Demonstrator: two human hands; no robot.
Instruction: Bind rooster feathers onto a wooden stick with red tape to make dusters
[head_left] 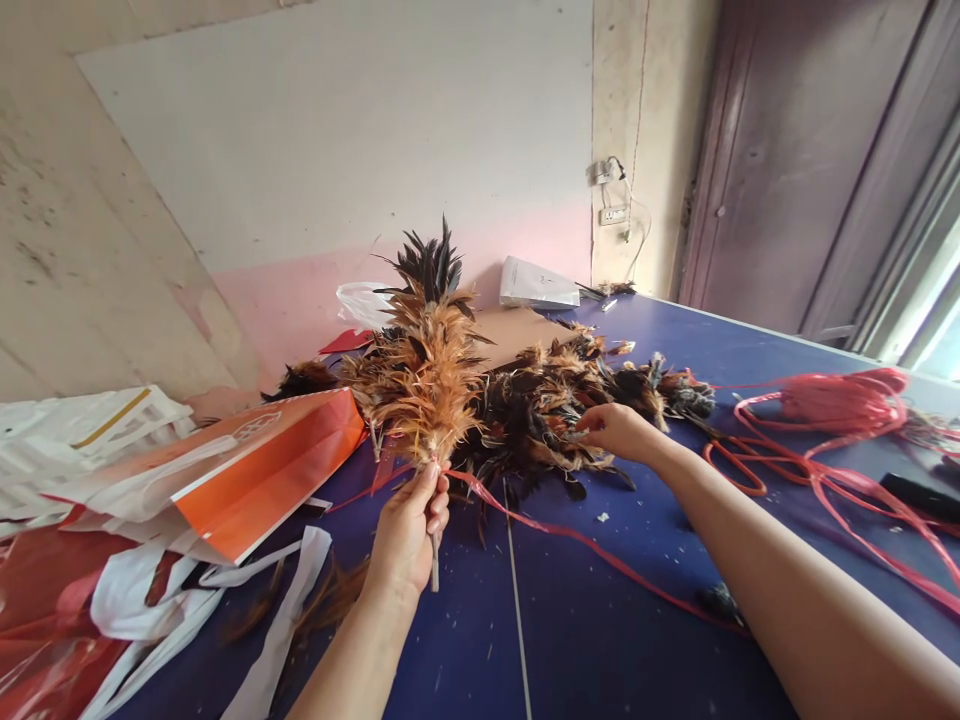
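My left hand is closed around the thin stick of a feather duster, just below its lowest feathers. The duster stands upright, orange-brown along its body and black at the tip; the stick's bare end pokes out under the hand. Pink plastic ribbon runs from the binding point near my left thumb, slack across the table to the right. My right hand is at a pile of loose black and brown feathers, fingers curled and thumb close to them. Whatever lies between those fingertips is too small to make out.
On the blue table, a tangled pink ribbon bundle lies at right. An orange and white paper bag and white strips crowd the left. A white box sits by the wall, below a power socket.
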